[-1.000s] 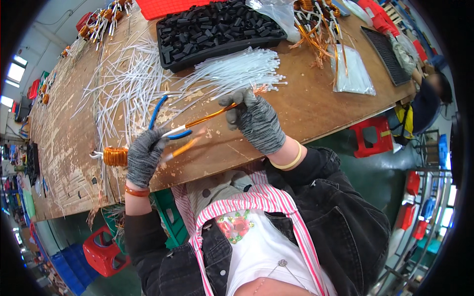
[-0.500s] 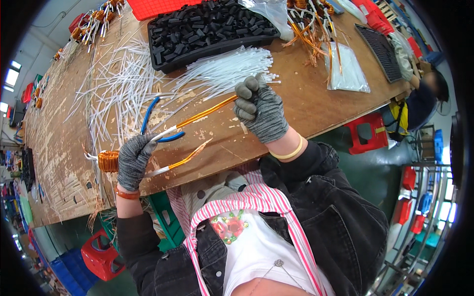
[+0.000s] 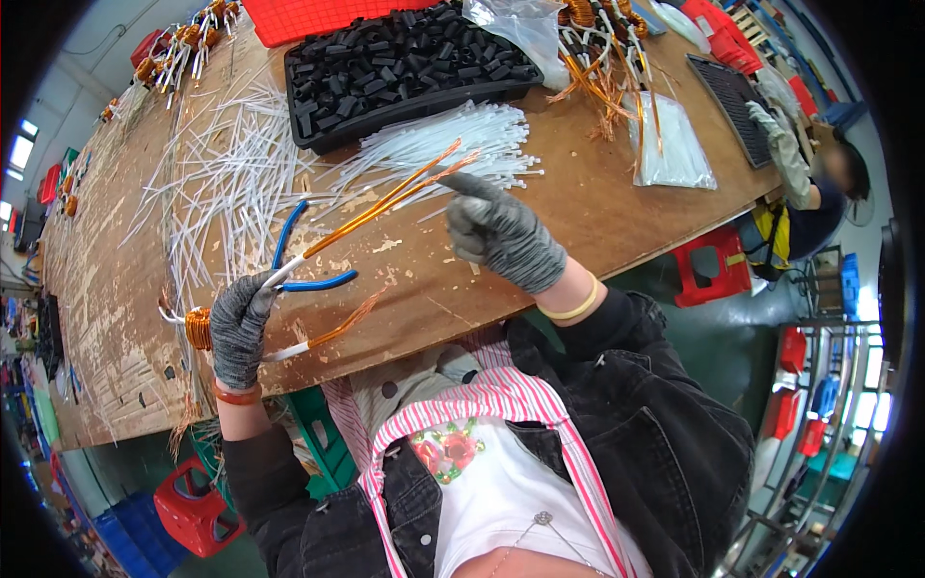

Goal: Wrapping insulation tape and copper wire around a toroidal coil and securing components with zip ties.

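Note:
My left hand (image 3: 243,328), in a grey knit glove, is closed around the white-sleeved leads of a copper wire coil (image 3: 198,328). One bundle of copper leads (image 3: 371,210) slants up to the right from this hand and splits into frayed ends. A shorter lead (image 3: 337,328) with a frayed tip points right below it. My right hand (image 3: 506,236), also gloved, has its index finger stretched out by the frayed ends and the other fingers loosely bent; whether it touches the strands I cannot tell. Two blue curved tool handles (image 3: 323,282) show beside the left hand, their joint hidden.
White cable ties (image 3: 443,140) lie across the wooden table (image 3: 578,193). Behind them stands a black tray (image 3: 409,108) of short black tubes. More copper coils (image 3: 578,43) and a clear bag (image 3: 674,144) are at the far right. A person (image 3: 809,193) sits beyond.
My right hand has let go of the copper lead and moved slightly down, index finger now extended. The lead's ends have come into view, spread apart. My left hand has shifted slightly left and down.

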`<state>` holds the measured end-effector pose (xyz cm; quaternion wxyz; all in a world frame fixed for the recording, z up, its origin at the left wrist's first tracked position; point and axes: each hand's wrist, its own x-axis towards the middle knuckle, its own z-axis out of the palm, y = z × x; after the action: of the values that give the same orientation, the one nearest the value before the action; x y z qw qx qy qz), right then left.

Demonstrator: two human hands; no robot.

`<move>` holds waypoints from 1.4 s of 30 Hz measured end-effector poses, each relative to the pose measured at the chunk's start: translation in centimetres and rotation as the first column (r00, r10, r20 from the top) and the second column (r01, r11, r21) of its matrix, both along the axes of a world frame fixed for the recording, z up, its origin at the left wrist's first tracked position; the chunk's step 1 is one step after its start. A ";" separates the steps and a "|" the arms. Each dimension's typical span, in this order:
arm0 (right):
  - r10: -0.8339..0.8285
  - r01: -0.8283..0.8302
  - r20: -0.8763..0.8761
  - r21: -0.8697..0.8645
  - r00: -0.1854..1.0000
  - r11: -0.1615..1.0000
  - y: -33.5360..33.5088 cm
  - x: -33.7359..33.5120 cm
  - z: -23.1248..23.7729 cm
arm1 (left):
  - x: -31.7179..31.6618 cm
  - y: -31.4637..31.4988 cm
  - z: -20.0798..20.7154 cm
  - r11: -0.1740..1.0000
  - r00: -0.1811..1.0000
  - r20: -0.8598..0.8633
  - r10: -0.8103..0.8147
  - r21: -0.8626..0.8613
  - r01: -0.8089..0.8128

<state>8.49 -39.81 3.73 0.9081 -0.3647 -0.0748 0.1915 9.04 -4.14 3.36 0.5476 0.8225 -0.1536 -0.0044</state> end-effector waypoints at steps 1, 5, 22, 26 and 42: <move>-0.002 0.002 -0.001 0.002 1.000 1.000 0.9 0.1 0.6 | 0.1 0.2 -0.1 1.000 1.000 0.010 -0.006 0.027 0.006; -0.067 0.068 -0.013 0.106 0.998 0.992 2.3 0.9 1.9 | -0.1 -0.4 0.5 0.997 0.999 0.036 0.021 0.075 -0.024; -0.301 0.255 0.137 0.280 0.944 0.926 -5.4 9.0 1.5 | -1.2 -1.9 1.1 0.995 0.980 0.197 0.008 0.098 -0.027; -0.501 0.617 0.378 -0.312 0.778 0.723 -5.7 15.2 3.8 | -1.2 -1.6 1.7 0.998 0.993 0.120 0.003 0.066 -0.011; 0.710 0.846 0.460 -0.277 0.532 -0.455 2.7 29.9 2.8 | -0.9 -1.0 2.1 0.991 0.994 0.108 0.025 -0.135 -0.011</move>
<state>38.40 -37.14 6.55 -0.0947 -0.9513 -0.2259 -0.1871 8.09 -5.13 5.43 0.5925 0.7842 -0.1759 0.0558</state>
